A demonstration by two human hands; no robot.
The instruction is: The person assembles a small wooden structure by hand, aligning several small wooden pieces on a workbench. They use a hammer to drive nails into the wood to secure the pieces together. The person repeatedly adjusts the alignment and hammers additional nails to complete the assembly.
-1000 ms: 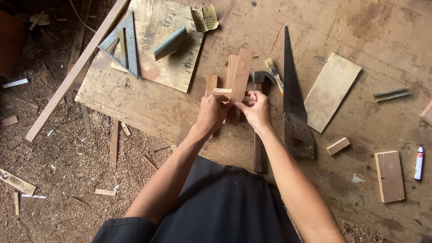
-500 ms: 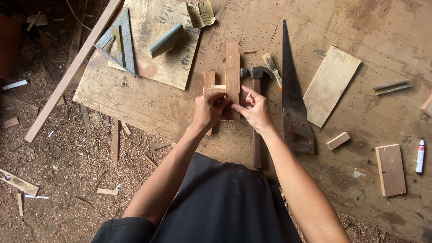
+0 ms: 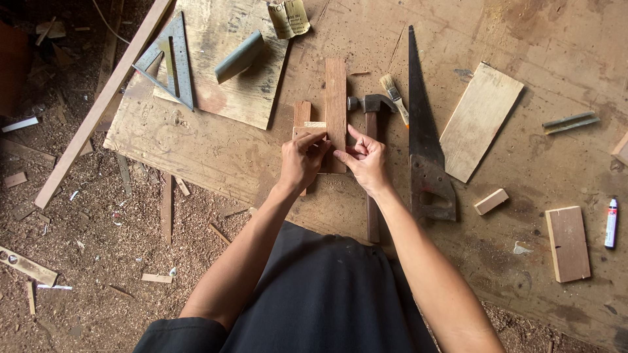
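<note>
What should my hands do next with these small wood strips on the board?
Probably press the small cross piece flush against the long strip: the left hand pinches it over the short strip, while the right hand steadies the long strip's lower end.

One saw (image 3: 425,131); one hammer (image 3: 371,150); one brush (image 3: 394,98); one marker (image 3: 611,223).

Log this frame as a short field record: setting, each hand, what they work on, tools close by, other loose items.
setting: plywood work board over a sawdust-strewn floor
left hand: left hand grips the small pale wood block
right hand: right hand pinches the long wood strip
workpiece: long and short wood strips lying side by side, pale block across them
tools close by: hammer, paintbrush, handsaw
other items: metal speed square, pale board, marker
</note>
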